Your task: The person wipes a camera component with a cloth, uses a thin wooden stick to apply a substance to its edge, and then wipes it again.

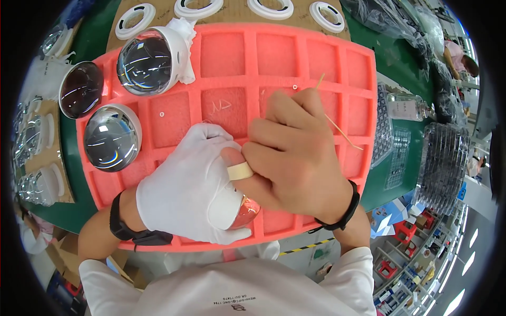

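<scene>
1. The left hand (184,181), in a white glove, grips a small white housing (223,208) with a shiny dome (247,213); this part is near the front edge of the pink foam tray (250,52).
2. The right hand (295,152) is bare, with its fingers curled in; I cannot tell whether it grips something. Its thumb has a cream-coloured band (241,171) and is just beside the left hand.
3. A thin yellowish stick (343,131) shows beside the right hand, over the tray.
4. At the left, there are a large dark dome in a white housing (145,62), a reddish-dark dome (81,89) and a white-rimmed dome (112,138).
5. Beyond the tray, white rings (196,12) lie on brown cardboard (232,13).
6. The tabletop (377,192) is green.
</scene>
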Motion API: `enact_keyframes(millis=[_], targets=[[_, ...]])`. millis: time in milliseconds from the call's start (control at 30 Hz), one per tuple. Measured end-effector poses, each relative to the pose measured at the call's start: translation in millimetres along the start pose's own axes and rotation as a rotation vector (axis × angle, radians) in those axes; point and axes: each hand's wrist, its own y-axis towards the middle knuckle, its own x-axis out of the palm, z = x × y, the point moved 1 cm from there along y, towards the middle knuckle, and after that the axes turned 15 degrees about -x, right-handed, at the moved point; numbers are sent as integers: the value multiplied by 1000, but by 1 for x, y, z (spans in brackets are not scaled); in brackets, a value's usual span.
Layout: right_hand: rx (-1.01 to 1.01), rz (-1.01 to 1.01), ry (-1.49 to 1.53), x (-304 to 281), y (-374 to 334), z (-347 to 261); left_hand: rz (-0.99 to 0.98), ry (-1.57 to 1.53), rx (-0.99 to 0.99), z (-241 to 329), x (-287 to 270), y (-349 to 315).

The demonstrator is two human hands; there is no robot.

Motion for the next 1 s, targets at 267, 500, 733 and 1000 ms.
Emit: enact_keyframes(millis=[267,500,733,1000], targets=[[38,75,-45,1,0,0,22,-15,-5,-2,0,0],[55,31,-78,2,-1,-1,21,-49,32,-10,5,-2],[82,104,23,16,-4,-27,226,-135,45,-6,11,-4],[72,-21,-139,-4,2,-9,-44,23,7,-9,5,-6]])
